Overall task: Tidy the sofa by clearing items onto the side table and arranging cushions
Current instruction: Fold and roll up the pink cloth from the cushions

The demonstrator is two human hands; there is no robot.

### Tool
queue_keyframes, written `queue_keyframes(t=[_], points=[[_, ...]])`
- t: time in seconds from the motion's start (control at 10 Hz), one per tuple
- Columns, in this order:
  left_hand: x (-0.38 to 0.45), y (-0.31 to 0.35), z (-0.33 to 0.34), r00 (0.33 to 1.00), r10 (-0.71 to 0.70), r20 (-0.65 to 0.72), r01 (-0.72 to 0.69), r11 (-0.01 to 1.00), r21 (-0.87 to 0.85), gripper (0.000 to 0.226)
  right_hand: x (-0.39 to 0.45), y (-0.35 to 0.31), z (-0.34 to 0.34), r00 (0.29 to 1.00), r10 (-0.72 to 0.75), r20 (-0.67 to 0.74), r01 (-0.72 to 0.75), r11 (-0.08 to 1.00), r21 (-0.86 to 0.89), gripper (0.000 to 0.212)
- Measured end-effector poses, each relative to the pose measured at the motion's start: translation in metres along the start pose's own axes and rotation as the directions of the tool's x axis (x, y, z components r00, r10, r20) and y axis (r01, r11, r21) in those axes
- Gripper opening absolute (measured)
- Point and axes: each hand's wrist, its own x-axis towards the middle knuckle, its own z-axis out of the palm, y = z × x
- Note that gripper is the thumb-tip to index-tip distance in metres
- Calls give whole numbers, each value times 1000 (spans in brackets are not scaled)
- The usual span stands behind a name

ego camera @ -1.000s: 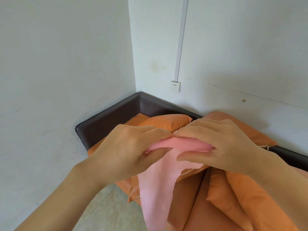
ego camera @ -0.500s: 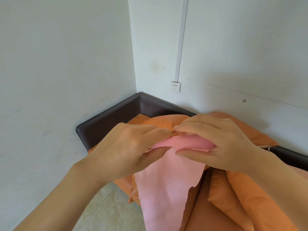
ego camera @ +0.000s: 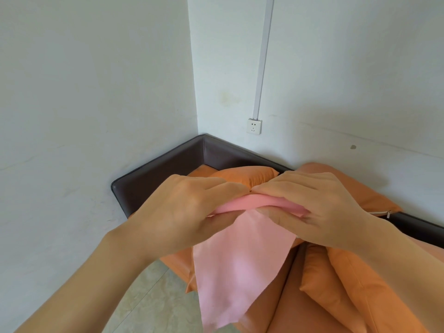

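Note:
A pink cloth [ego camera: 240, 267] hangs in front of me above the orange sofa [ego camera: 283, 308]. My left hand [ego camera: 182, 210] and my right hand [ego camera: 312, 207] pinch its folded top edge side by side, fingertips almost meeting. The cloth's loose end drops toward the sofa seat. Orange cushions lie behind and below: one [ego camera: 249, 175] in the sofa's corner, one [ego camera: 374, 195] against the back wall behind my right hand, two more [ego camera: 341, 292] at lower right. The side table is out of view.
The sofa has a dark brown frame [ego camera: 156, 174] fitted into the corner of two white walls. A wall socket [ego camera: 254, 126] with a cable duct above it is on the back wall. Pale tiled floor [ego camera: 144, 296] shows at lower left.
The hanging part of the pink cloth has spread wider and swung slightly right. Both hands keep pinching the top edge in nearly the same place.

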Motion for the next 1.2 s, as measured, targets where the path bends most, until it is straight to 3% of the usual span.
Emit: queue_keyframes(t=[0.1, 0.2, 0.3, 0.4, 0.6, 0.7, 0.8, 0.9, 1.0, 1.1, 1.2], points=[[-2, -2, -1, 999, -44, 14, 46, 985, -166, 20, 2, -4, 1, 1000, -12, -11, 12, 998, -54, 35], [-2, -4, -2, 999, -30, 23, 33, 992, -124, 20, 1, -3, 1, 1000, 23, 3, -23, 1000, 19, 28], [-2, -4, -3, 998, 28, 55, -30, 999, 45, 23, 2, -3, -1, 990, 112, 83, -124, 979, 163, 25], [-2, -5, -3, 996, 73, 44, -75, 996, 50, 17, 4, -4, -4, 971, 175, 160, -209, 950, 231, 26], [-5, -8, -2, 996, -49, 69, 60, 985, -160, 21, 1, 1, 2, 988, 124, 97, -131, 989, 73, 40], [-5, -7, 0, 998, -49, 45, 58, 975, -213, 23, -10, 17, 11, 907, 308, 287, -267, 948, -171, 42], [-6, -4, 2, 999, -35, -13, 31, 975, -219, 29, -14, 21, 12, 841, 368, 398, -332, 930, -158, 33], [-5, -3, 3, 999, -48, -23, 42, 976, -212, 22, -3, 11, 2, 866, 338, 368, -345, 937, -49, 31], [-4, -3, 4, 998, -60, -32, 51, 970, -237, 16, 4, 2, -4, 948, 202, 246, -232, 968, 99, 31], [-4, -4, 3, 995, -96, -10, 89, 954, -286, 18, -5, 16, 1, 837, 363, 409, -324, 932, -164, 64], [-3, -4, 3, 995, -101, 1, 98, 962, -255, 17, -16, 25, 10, 794, 411, 447, -351, 912, -214, 59]])
